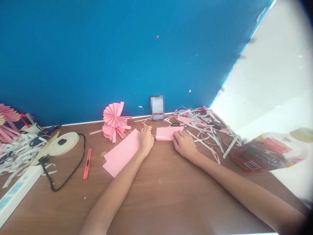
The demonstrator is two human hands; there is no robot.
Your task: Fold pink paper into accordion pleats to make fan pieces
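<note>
My left hand (145, 139) rests at the upper end of a flat pink paper sheet (121, 153) on the brown table, fingers curled downward. My right hand (184, 142) presses its fingers on the right end of a folded pink paper strip (166, 133) lying between the two hands. Behind the sheet, folded pink paper fans (114, 120) lie near the blue wall.
A red utility knife (87, 162) lies left of the sheet. Further left are a roll of tape (64, 142), a black cord (73, 169), a white power strip (17, 191) and paper scraps (14, 150). Cut paper strips (207, 127) and a plastic bag (266, 151) lie right. A small card (157, 107) leans on the wall.
</note>
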